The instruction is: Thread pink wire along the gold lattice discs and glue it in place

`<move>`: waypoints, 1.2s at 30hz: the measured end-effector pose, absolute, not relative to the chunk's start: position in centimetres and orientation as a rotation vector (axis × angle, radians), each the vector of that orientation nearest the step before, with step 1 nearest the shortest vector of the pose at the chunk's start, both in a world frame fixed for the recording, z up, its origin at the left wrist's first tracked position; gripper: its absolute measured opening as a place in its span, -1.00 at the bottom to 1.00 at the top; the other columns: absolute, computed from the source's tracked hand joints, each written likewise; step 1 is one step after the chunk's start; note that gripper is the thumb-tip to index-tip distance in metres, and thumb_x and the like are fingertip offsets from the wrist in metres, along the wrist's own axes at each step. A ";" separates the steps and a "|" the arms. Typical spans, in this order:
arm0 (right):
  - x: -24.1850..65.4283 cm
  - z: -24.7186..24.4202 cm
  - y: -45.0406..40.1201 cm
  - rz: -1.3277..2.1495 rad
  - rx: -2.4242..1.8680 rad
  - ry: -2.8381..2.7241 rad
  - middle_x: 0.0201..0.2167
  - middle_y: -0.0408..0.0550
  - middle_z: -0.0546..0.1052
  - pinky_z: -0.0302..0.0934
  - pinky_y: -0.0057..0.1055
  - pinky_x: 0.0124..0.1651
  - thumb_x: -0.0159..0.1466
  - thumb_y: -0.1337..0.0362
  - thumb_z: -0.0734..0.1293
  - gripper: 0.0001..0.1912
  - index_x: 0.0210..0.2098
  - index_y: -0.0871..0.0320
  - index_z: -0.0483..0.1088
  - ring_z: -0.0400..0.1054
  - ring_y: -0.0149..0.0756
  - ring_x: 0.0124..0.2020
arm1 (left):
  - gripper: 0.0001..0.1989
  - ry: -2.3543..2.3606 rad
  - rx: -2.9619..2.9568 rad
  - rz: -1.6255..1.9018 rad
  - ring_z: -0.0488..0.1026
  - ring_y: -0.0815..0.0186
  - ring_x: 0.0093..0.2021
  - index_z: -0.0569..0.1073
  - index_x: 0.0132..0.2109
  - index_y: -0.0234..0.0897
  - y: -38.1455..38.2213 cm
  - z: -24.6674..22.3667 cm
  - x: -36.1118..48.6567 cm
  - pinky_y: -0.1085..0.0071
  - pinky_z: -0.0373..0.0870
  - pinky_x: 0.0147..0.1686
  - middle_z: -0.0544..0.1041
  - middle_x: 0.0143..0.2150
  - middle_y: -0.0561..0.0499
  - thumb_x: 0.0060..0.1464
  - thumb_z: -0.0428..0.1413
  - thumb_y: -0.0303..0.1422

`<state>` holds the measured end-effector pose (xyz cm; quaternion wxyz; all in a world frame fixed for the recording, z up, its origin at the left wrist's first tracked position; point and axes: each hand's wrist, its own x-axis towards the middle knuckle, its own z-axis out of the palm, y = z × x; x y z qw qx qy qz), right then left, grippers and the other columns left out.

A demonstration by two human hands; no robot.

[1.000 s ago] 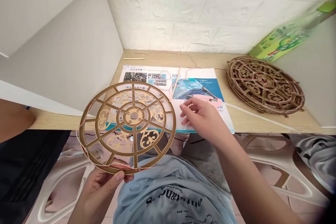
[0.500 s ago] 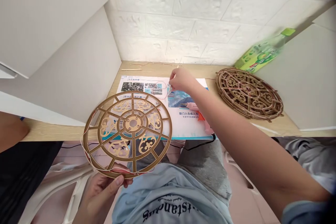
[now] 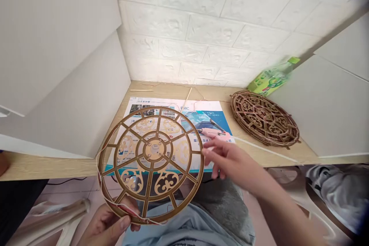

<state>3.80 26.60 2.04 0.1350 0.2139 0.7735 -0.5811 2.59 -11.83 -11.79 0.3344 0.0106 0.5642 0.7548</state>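
My left hand (image 3: 111, 221) grips the lower left rim of a round bronze-coloured openwork wheel frame (image 3: 155, 149), thumb on top and fingers underneath. The frame has spokes, a hub and scrolled panels, and is held tilted above the desk edge. Thin red and white wires (image 3: 127, 208) run along its left and lower rim. At the right rim is my right hand (image 3: 230, 159), fingers apart and fingertips close to the edge; contact is unclear. Beyond that hand a pink glue gun (image 3: 215, 132) lies on a printed sheet (image 3: 188, 108). A thin pale stick (image 3: 188, 94) rests behind the frame.
A stack of similar round frames (image 3: 265, 117) lies on the right of the wooden desk (image 3: 115, 150), with a green-labelled bottle (image 3: 271, 80) behind it. White panels (image 3: 106, 96) close in the left side. A brick-patterned wall (image 3: 198, 52) stands at the back.
My right hand has let go of the thin stick, leaving it on the desk, and come back to the frame's right rim. The frame has turned and shifted slightly rightward in my left hand.
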 end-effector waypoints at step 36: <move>7.5 -6.1 13.9 -2.376 0.297 1.825 0.08 -0.01 0.68 0.45 -0.07 0.29 0.37 -0.01 0.54 -0.66 0.07 -0.06 0.63 0.58 -0.06 0.15 | -0.60 1.442 -0.208 2.335 0.69 0.27 -0.29 0.56 -0.14 -0.33 -6.8 -4.0 0.0 0.53 0.63 -0.40 0.66 -0.26 -0.06 0.15 0.47 -0.11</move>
